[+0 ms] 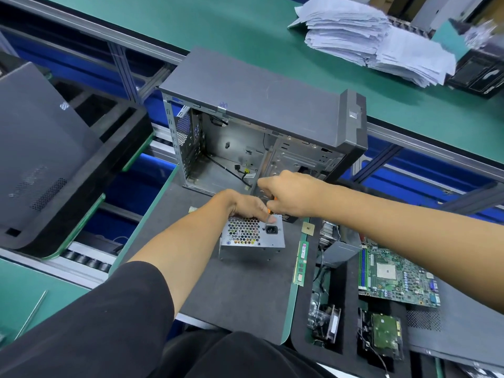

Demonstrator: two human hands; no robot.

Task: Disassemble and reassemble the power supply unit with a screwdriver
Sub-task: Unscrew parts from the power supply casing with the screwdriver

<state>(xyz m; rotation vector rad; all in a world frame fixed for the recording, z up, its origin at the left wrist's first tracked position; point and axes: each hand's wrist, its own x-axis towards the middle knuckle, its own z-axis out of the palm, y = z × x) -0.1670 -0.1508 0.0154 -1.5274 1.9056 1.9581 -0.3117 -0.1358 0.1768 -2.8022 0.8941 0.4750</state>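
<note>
Both of your hands meet over the power supply unit (252,232), which sits on the dark grey mat (237,290) just in front of the open computer case (261,126). Your left hand (245,204) lies on top of the unit with fingers curled over its near edge, the thumb pressing by the black power socket on the perforated face. Your right hand (289,196) is closed round the screwdriver (270,210) (only a bit of orange handle shows between the fingers), held just above the unit's far right corner; its tip is hidden, so you cannot tell what it touches.

Just right of the unit lie a small square processor chip (308,229) and a green memory stick (301,261) at the mat's edge. Further right, a black foam tray (343,282) holds a motherboard (395,276), a hard drive (383,332) and a small fan (328,323). A stack of papers (365,39) rests on the green bench (218,23) behind the case.
</note>
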